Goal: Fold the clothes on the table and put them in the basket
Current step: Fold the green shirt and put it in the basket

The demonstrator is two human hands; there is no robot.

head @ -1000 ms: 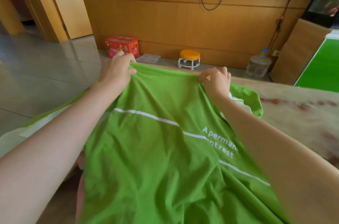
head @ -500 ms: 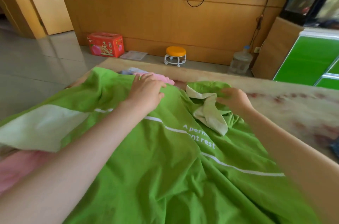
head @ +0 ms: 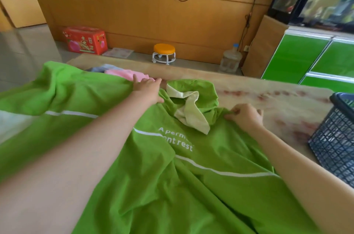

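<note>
Green printed shirt (head: 172,185) lies collar-first toward the far edge of the marbled table (head: 277,103), length running back to us; our left hand (head: 148,90) presses flat, our right hand (head: 247,117) pinches its shoulder, nearer the dark mesh basket (head: 335,147).

White lettering on the green shirt (head: 172,185), centre frame, two lines, starts and ends lost in creases: "A perm" over "nt rest". Red carton (head: 85,40), upper left: printed characters, too blurred to read.
</note>
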